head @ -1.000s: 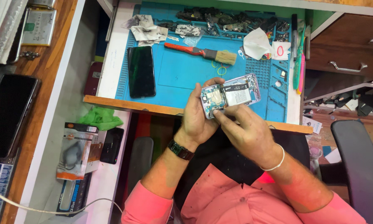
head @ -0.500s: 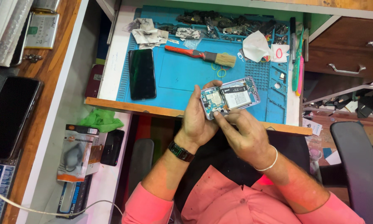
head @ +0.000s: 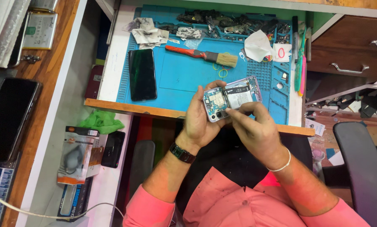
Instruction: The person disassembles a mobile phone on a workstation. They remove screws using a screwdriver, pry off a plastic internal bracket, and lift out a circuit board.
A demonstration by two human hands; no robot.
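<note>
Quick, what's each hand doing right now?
Left hand: closed around the opened phone, holding it up.
Right hand: fingers pinched on the phone's lower edge; anything between them cannot be told.

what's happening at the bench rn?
A person holds an opened phone, back cover off with board and battery showing, above the blue work mat. The left hand cradles it from below while the right hand works at its lower edge with the fingertips. A brush and a dark phone lie on the mat.

blue mat | black phone | orange-handled brush | crumpled tissue | green cloth
</note>
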